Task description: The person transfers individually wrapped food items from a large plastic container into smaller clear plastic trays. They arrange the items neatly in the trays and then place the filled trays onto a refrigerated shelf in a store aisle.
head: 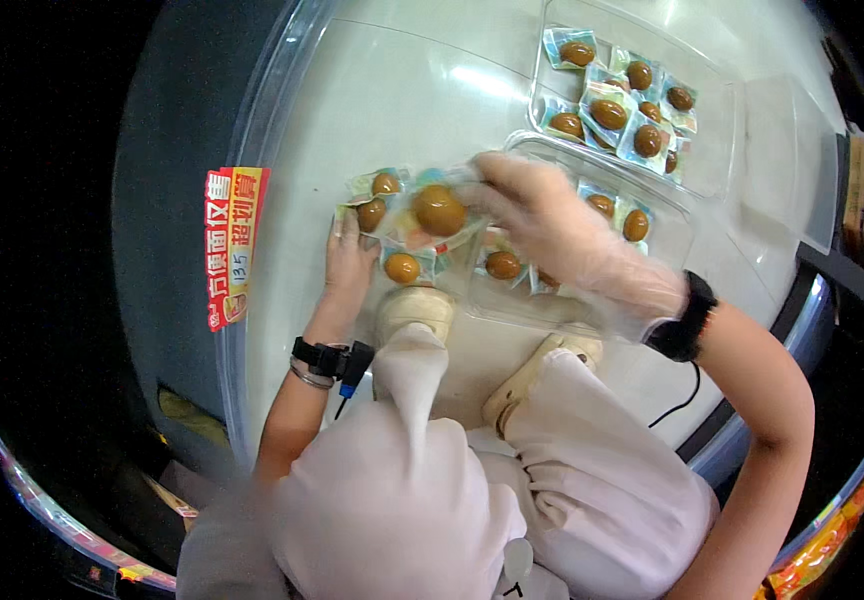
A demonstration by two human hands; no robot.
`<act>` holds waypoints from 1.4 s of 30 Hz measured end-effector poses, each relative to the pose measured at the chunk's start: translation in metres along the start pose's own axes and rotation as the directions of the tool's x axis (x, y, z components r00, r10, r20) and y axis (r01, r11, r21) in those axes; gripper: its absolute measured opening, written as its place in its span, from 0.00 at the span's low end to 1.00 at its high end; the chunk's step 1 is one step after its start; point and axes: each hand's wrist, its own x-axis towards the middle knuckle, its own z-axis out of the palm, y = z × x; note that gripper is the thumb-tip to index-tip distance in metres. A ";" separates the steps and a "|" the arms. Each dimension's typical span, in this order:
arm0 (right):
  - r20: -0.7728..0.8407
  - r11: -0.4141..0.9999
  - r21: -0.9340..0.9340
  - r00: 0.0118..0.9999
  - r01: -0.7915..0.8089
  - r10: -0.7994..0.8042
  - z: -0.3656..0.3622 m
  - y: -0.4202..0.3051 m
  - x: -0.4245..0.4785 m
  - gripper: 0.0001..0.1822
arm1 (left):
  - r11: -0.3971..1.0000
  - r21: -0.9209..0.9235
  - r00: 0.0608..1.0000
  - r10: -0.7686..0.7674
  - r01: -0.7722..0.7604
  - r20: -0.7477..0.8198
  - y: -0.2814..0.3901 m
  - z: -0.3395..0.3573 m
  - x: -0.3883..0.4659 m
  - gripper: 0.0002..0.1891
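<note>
My right hand [559, 217], in a thin clear plastic glove and blurred, grips a packet with a brown egg [439, 211] at its fingertips. To the left, my left hand [350, 259] touches the lower edge of a packaged brown egg [371, 215] on the floor; whether it grips the packet cannot be told. Another packaged egg [385, 184] rests just above, and one more packaged egg [402, 268] lies by my shoe. Under my right arm, a clear plastic tray [510, 315] holds several egg packets, partly hidden by the hand.
A second clear tray [533, 90] with several packaged brown eggs stands farther off at the upper right. A transparent panel [792, 150] is beside it. A red and yellow price sign [237, 247] marks the shelf edge at left. My shoes [417, 309] are close to the near tray.
</note>
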 end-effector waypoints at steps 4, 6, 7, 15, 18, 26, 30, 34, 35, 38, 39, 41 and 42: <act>-0.214 0.973 0.216 0.968 -0.086 0.133 -0.034 0.057 -0.047 0.10 | 0.998 0.055 0.998 0.037 -0.040 0.058 0.004 -0.009 -0.004 0.24; -0.331 0.952 0.257 0.910 -0.169 0.251 -0.041 0.108 -0.069 0.10 | 0.996 0.089 0.998 0.025 -0.030 0.061 -0.001 -0.010 0.004 0.24; -0.363 0.938 0.275 0.881 -0.209 0.302 -0.041 0.133 -0.076 0.11 | 0.993 0.113 0.998 0.022 -0.028 0.056 0.000 -0.010 0.005 0.24; -0.386 0.815 -0.083 0.772 -0.574 0.505 -0.019 0.192 -0.069 0.16 | 0.973 0.227 0.993 0.021 -0.048 0.119 0.006 -0.002 0.001 0.26; -0.338 0.749 -0.366 0.829 -0.552 0.446 -0.037 0.160 -0.074 0.15 | 0.977 0.214 0.998 0.038 -0.028 -0.046 0.004 0.009 -0.004 0.24; -0.126 0.850 -0.520 0.976 0.086 -0.176 -0.017 0.051 -0.029 0.09 | 0.977 0.208 0.995 0.027 -0.047 0.099 0.005 0.000 -0.005 0.21; 0.035 0.633 -0.593 0.801 0.498 -0.597 0.041 0.041 0.031 0.06 | 0.960 0.277 0.998 0.037 -0.047 0.043 0.007 -0.005 -0.003 0.21; 0.345 0.453 -0.745 0.864 0.490 -0.367 0.071 0.042 0.062 0.11 | 0.977 0.212 1.000 0.012 -0.017 0.022 -0.002 0.000 0.005 0.21; 0.403 0.624 -0.624 0.878 0.470 -0.259 0.077 0.041 0.072 0.11 | 0.983 0.183 0.999 0.017 -0.022 0.034 -0.003 0.002 0.005 0.21; 0.300 0.631 -0.660 0.913 0.408 -0.277 0.081 0.048 0.074 0.09 | 0.974 0.224 0.999 -0.046 0.039 0.025 -0.002 0.008 0.002 0.23; 0.255 0.650 -0.651 0.920 0.391 -0.298 0.078 0.050 0.071 0.07 | 0.971 0.231 0.998 -0.068 0.067 -0.003 -0.001 0.006 0.003 0.24; 0.151 0.727 -0.589 0.932 0.353 -0.330 0.070 0.045 0.063 0.07 | 0.963 0.241 0.992 -0.110 0.122 -0.063 0.004 0.001 0.006 0.26; 0.093 0.777 -0.537 0.939 0.328 -0.332 0.063 0.039 0.057 0.08 | 0.974 0.207 0.995 -0.087 0.094 -0.044 0.005 0.003 0.004 0.26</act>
